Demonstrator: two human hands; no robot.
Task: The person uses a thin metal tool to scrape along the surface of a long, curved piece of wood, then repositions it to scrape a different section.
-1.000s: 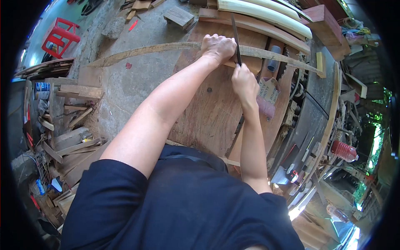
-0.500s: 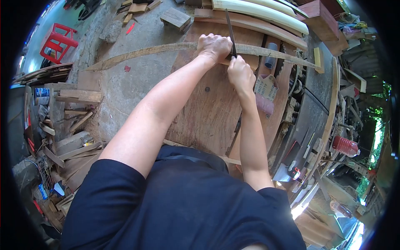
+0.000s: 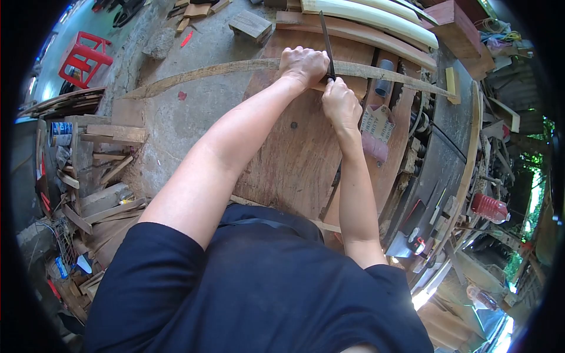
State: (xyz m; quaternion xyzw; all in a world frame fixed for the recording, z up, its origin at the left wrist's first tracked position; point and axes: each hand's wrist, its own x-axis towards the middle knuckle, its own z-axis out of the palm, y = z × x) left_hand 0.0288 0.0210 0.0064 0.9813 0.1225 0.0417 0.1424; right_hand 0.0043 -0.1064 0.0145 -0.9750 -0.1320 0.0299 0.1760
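Observation:
A long, thin, curved wooden strip (image 3: pixel 218 69) crosses the upper part of the view. My left hand (image 3: pixel 304 66) is closed around this strip near its middle. Just to the right, my right hand (image 3: pixel 342 100) is closed on the dark handle of a saw-like tool, mostly hidden by the fingers. Its narrow dark blade (image 3: pixel 326 38) points up and away across the strip, close beside my left hand. A wooden board (image 3: pixel 282 153) lies beneath both forearms.
Curved timber pieces (image 3: pixel 359 36) lie beyond my hands. A small wooden block stool (image 3: pixel 250 25) and a red plastic stool (image 3: pixel 85 60) stand at the upper left. Scrap wood (image 3: pixel 115 134) is piled left; a dark bench (image 3: pixel 432 176) with tools runs along the right.
The whole view has shifted very slightly. Both hands keep their grips, and the blade stays at nearly the same place beside my left hand.

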